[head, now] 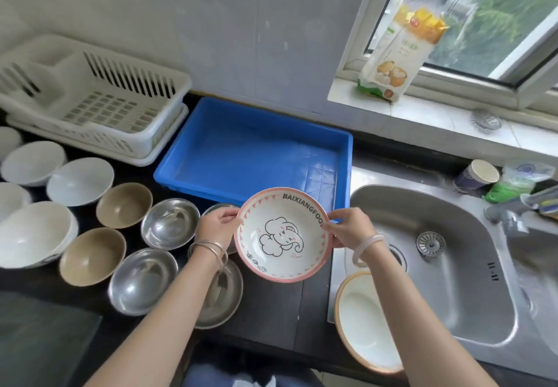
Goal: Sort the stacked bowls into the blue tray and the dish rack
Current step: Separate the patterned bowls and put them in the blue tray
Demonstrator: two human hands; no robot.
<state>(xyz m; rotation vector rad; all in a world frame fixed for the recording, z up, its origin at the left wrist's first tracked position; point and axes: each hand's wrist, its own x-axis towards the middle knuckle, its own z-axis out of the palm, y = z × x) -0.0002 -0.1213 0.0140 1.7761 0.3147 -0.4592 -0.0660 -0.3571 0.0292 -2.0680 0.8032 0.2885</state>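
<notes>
Hands [217, 226] [350, 226] grip one elephant bowl [282, 235]; maybe four steel bowls [170, 223].

1. Your left hand [218, 227] and the pink-rimmed bowl [283, 234] cover most of two steel bowls [222, 296] — only slivers of rim show.
2. The last letter of the bowl's lettering sits under your right hand [350, 226].
3. The white bowls [12, 198] at far left are cut by the frame edge.
4. The tap [519, 205] at right is blurred — its shape is unclear.
</notes>
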